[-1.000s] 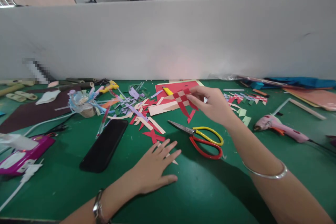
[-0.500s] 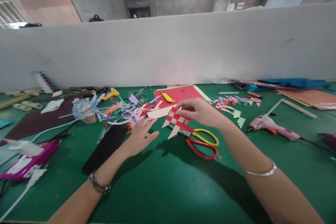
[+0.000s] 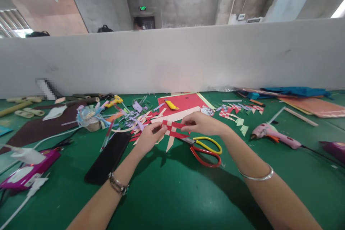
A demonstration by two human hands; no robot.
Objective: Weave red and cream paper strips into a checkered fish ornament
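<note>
Both hands hold a small woven paper piece (image 3: 171, 129), a checker of red and cream strips with loose pointed ends, raised above the green table. My left hand (image 3: 148, 137) pinches its left edge between thumb and fingers. On its right side, my right hand (image 3: 202, 124) grips a red strip with the fingertips. Scissors (image 3: 206, 151) with one yellow and one red handle lie just under and to the right of the piece, their blades partly hidden by it. Behind the hands, a yellow craft knife (image 3: 171, 105) rests on red paper (image 3: 188, 100).
A black phone (image 3: 109, 158) lies left of my left hand, by a heap of paper scraps (image 3: 134, 116). More woven pieces (image 3: 229, 110) and a pink glue gun (image 3: 277, 136) are at right. A magenta power strip (image 3: 29, 170) stands at left, a pale partition (image 3: 172, 61) behind.
My left hand has lifted off the table and taken the woven piece's left edge. My right hand has brought the piece down and nearer, turning it. The view has tilted upward.
</note>
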